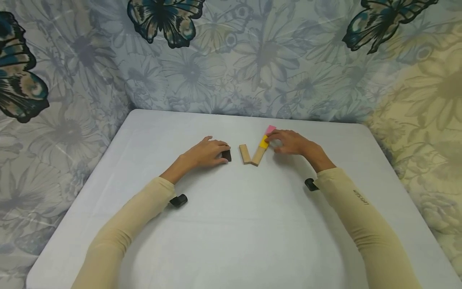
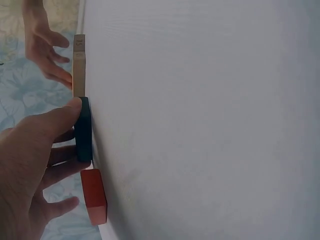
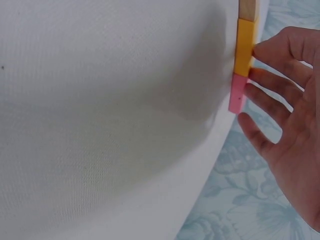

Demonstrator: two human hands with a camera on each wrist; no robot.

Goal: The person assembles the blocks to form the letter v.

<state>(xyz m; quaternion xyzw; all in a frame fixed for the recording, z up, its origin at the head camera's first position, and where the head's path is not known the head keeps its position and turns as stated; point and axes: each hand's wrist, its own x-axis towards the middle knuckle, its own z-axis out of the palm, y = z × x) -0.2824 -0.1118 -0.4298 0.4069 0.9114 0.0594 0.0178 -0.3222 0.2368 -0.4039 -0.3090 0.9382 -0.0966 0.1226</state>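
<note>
At the left, the person's left hand (image 1: 205,153) holds a dark teal rectangular block (image 2: 84,132), pinching it by its ends between thumb and a finger; the block sits at 3 o'clock from the hand in the head view. In the left wrist view, an orange-red rectangular block (image 2: 93,195) stands at 6 o'clock from the teal one, just beside the tip of the outermost finger.

Next, two plain wooden blocks form a V on the white table (image 1: 231,228): the left wooden block (image 1: 244,154) leans between 11 and 12 o'clock, the right wooden block (image 1: 258,156) toward 1 o'clock. A yellow rectangular block (image 1: 264,142) and a pink block (image 1: 270,129) continue that right-hand line end to end.

At the right, the right hand (image 1: 291,143) has its fingers spread, fingertips touching the yellow block at 9 o'clock; the pink block lies at 10 o'clock.
</note>
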